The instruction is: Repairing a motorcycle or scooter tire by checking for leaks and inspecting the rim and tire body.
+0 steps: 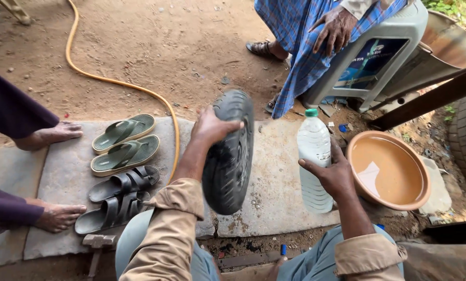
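Dirt yard, stone slab (274, 192) — tyre (228, 153), bottle (314, 156) held

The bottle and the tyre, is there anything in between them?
Nothing visible. The bottle in the right hand and the tyre in the left hand have only bare stone slab showing between them.

At my two o'clock: dark blue rectangular label (368, 63) with teal streaks on grey plastic chair (399, 31) back. No screens, no packages seen.
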